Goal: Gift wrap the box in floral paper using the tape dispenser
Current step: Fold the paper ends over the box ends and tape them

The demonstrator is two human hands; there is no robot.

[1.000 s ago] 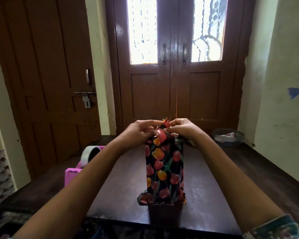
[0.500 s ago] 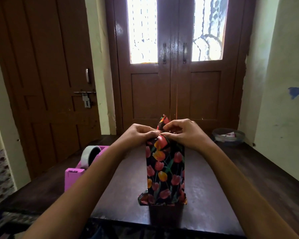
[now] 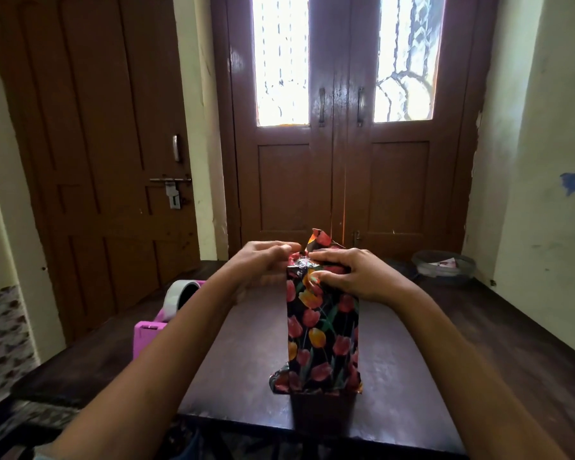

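A tall box wrapped in black floral paper with red and orange tulips stands upright on the dark table. Loose paper flares at its foot and a crumpled flap sticks up at its top. My left hand pinches the folded paper at the top left corner. My right hand lies over the top right, fingers pressing paper down and thumb against the front face. A pink tape dispenser with a white tape roll sits to the left, partly behind my left forearm.
A dark round bowl with something pale inside rests at the table's far right. Brown double doors with bright glass panes stand behind the table. A bolted brown door is at the left, a pale wall at the right.
My right hand has slid down over the box top and onto its front face. The paper flap now stands higher behind my fingers. My left hand stays at the top left corner.
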